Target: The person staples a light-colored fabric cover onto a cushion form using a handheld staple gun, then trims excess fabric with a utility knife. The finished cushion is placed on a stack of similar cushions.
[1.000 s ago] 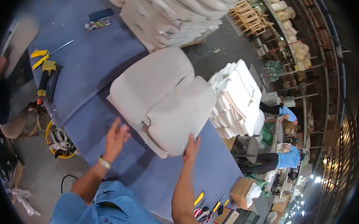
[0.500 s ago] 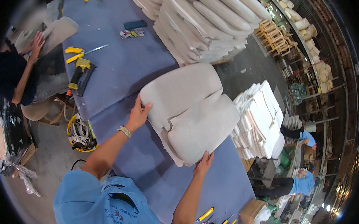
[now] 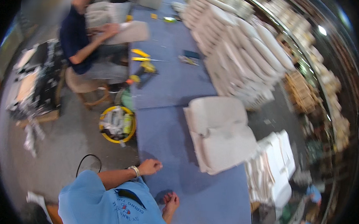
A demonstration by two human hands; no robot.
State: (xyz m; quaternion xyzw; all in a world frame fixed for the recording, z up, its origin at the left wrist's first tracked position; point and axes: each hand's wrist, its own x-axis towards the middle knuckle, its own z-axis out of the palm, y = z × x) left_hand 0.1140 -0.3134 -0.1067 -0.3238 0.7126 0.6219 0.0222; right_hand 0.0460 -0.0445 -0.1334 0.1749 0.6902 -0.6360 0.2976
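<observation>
Two light-grey padded cushion pieces [image 3: 226,134] lie on the blue-grey table, overlapping, with the nearer one partly covering the farther. Cloth edges of more layers show along their left side. My left hand [image 3: 150,166] is over the table's left edge, apart from the cushions, with its fingers loosely bent and nothing seen in them. Closer to my body, my right hand [image 3: 171,201] hovers above the table, empty, its fingers half curled and slightly apart. A metal watch band [image 3: 134,171] circles my left wrist.
Beyond the cushions rises a tall stack of grey cushions [image 3: 238,46]; white padded pieces [image 3: 271,168] are piled at right. A nail gun [image 3: 146,72] and yellow-handled tools [image 3: 141,55] lie far left. A yellow-rimmed bin [image 3: 118,124] stands beside the table. A co-worker [image 3: 80,39] sits beyond it.
Both hands have let go of the cushion pieces and drawn back toward my body. The pieces, held up before, now rest on the table. The view has swung left.
</observation>
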